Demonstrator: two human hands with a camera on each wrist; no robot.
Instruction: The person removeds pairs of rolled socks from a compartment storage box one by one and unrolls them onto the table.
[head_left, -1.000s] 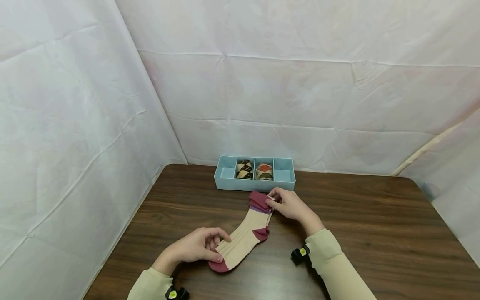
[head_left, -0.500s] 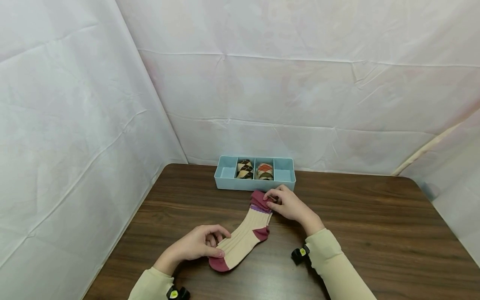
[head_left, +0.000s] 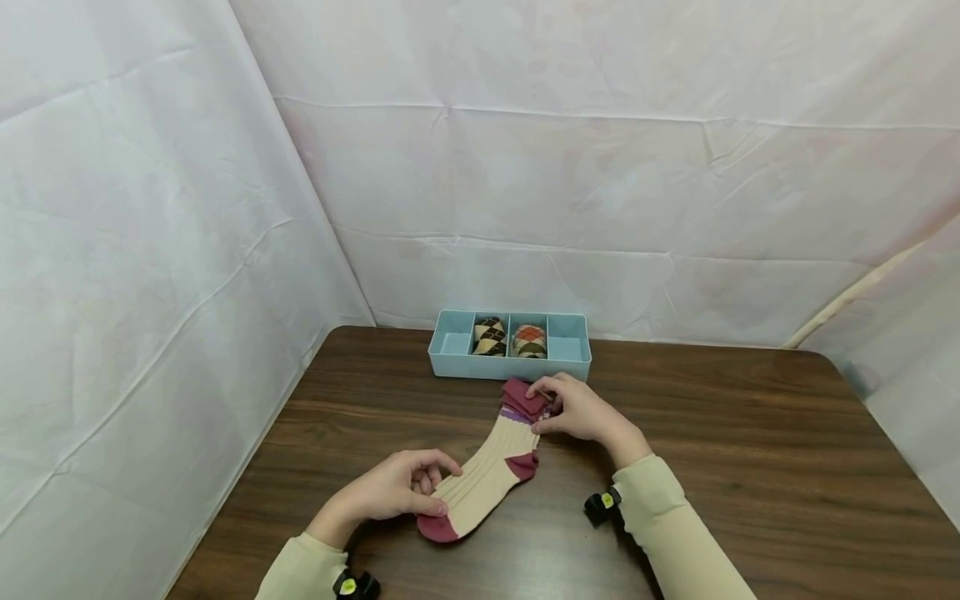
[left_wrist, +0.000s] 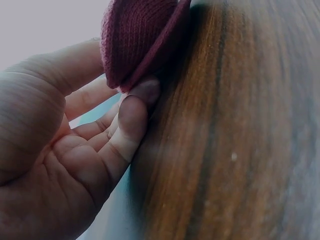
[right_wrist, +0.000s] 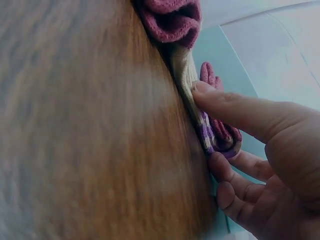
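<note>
A pair of cream ribbed socks (head_left: 483, 483) with maroon toes, heels and cuffs lies flat, one on the other, slanting across the table. My left hand (head_left: 386, 490) rests at the toe end, thumb on the maroon toe (left_wrist: 137, 40) and the other fingers loosely bent beside it. At the top, my right hand (head_left: 581, 412) holds the folded-over cuff (head_left: 519, 396) at its right side. The right wrist view shows the thumb on the cream ribbing and the fingertips by the purple-and-white band (right_wrist: 206, 135); part of the cuff is hidden behind the thumb.
A pale blue divided box (head_left: 510, 368) stands just beyond the cuffs. Its middle compartments hold a rolled black-and-cream argyle sock (head_left: 490, 338) and a rolled orange-and-green one (head_left: 529, 342). White cloth hangings (head_left: 562, 183) rise behind the dark wood table (head_left: 712, 433) and along its left side.
My right hand's thumb has shifted down from the maroon cuff onto the cream part below, and its fingers reach further over the cuff. The left hand has barely moved.
</note>
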